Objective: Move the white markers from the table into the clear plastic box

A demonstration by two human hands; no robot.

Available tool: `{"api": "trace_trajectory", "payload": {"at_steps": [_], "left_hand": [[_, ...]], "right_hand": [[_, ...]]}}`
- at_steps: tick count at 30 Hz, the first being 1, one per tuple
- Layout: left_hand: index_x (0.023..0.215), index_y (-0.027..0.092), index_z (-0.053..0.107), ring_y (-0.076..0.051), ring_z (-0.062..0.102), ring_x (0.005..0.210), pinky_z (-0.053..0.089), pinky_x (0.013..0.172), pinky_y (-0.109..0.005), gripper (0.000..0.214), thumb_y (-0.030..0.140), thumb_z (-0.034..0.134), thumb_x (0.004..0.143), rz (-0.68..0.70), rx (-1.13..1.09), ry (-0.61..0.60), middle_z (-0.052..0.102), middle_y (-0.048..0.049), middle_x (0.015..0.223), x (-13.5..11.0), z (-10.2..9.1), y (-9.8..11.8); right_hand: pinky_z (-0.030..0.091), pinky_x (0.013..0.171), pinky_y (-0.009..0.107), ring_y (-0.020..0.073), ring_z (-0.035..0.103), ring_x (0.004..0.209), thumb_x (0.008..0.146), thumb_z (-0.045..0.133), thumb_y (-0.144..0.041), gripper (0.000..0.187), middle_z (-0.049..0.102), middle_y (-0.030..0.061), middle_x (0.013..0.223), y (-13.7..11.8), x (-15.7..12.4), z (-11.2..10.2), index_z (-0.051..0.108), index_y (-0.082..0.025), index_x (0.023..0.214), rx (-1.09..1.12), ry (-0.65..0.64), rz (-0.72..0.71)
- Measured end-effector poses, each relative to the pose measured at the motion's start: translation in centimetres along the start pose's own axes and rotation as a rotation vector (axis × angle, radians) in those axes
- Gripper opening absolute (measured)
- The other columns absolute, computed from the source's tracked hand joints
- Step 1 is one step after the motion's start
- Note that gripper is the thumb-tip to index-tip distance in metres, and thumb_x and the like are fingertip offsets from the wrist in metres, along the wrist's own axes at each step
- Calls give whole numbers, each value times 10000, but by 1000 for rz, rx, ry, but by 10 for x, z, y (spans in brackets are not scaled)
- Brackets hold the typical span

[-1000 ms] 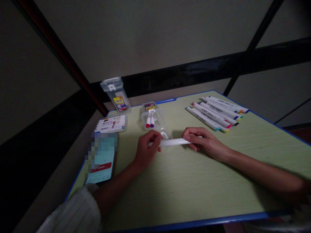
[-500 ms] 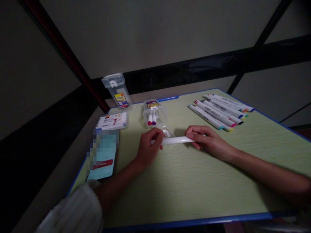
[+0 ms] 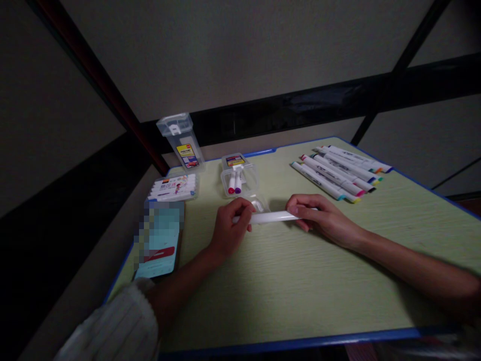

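Observation:
A white marker is held level between my two hands above the table. My left hand pinches its left end with thumb and fingers. At the other end, my right hand grips the marker, and the fingers hide both tips. Just behind the marker lies the clear plastic lid of an open case. That clear case rests on its side, with a red-ended and a purple-ended marker inside its mouth.
Several white markers with coloured ends lie in a bunch at the back right. An upright clear case stands at the back left, near a flat pack of pens. A phone lies by the left edge of the table.

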State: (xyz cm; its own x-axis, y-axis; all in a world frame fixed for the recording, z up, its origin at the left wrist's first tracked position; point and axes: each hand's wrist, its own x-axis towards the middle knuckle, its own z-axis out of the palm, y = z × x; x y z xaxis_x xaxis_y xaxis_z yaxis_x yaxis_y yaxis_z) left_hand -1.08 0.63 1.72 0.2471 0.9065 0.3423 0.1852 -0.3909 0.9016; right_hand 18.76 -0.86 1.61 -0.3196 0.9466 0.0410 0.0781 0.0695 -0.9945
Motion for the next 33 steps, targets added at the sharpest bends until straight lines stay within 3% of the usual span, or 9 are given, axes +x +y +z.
{"api": "trace_trajectory", "payload": {"at_steps": [33], "left_hand": [[605, 167, 513, -46, 409, 367, 311, 382, -161, 161, 208, 498, 759, -25, 41, 12, 469, 71, 412, -1, 0, 1]], "right_hand": [[178, 415, 255, 70, 313, 398, 781, 543, -318, 233, 424, -54, 418, -2, 0, 0, 521, -166, 605, -2, -2, 7]]}}
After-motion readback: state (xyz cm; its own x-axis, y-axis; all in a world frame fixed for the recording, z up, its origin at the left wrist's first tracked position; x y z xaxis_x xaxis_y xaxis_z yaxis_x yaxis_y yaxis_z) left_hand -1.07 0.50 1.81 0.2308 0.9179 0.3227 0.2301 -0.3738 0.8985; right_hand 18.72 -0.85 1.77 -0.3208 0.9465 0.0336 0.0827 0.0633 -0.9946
